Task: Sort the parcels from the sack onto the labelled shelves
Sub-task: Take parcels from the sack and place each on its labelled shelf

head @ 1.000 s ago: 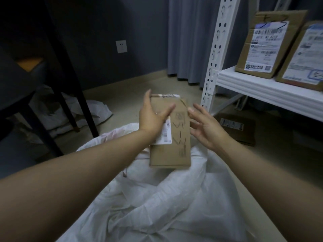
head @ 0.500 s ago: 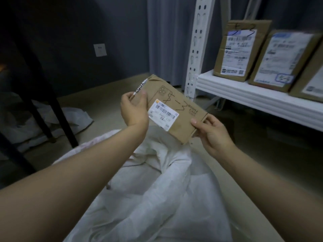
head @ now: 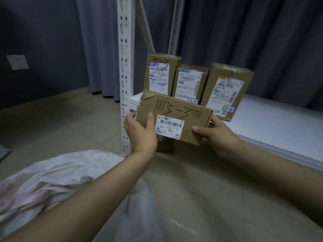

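Parcels first: a flat brown cardboard parcel [head: 174, 117] marked "5-3", with a white barcode label, is held in the air in front of the white shelf [head: 272, 123]. Both hands pinch it, the left hand [head: 140, 132] at its left end, the right hand [head: 215, 135] at its right. Three upright brown cardboard boxes [head: 190, 82] stand on the shelf behind it. A white crumpled sack [head: 52, 179] lies on the floor below.
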